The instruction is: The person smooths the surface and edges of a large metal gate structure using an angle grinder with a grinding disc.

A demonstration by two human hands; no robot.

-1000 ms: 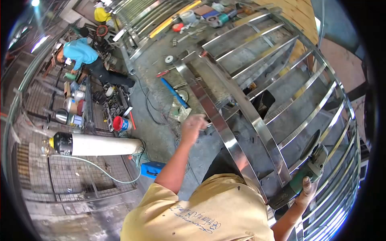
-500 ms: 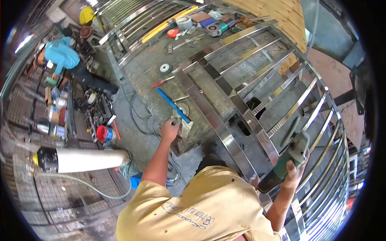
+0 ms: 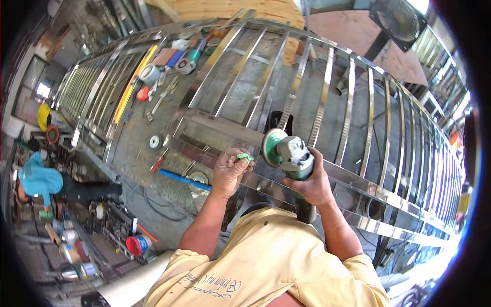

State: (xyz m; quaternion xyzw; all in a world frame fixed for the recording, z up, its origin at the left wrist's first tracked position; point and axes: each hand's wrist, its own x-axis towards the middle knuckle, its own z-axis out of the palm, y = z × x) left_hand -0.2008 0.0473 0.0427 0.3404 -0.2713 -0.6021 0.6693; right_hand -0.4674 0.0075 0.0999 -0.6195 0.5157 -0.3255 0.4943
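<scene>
My right hand is wrapped round the body of an angle grinder, whose green disc faces left, towards my other hand. Between the fingertips of my left hand is a small green piece, close to the disc but apart from it. Both hands are over the near rail of a shiny metal frame with many bars. A blue bar lies left of my left hand, by a round disc.
On the worktop are a small wheel, a red-handled tool, a tape roll and another grinder. A co-worker in blue bends at the left. A red bucket stands lower left.
The view has turned right. My left hand has come off the worktop near the blue bar with the green piece, and the grinder has come in front of me, nearer that hand.
</scene>
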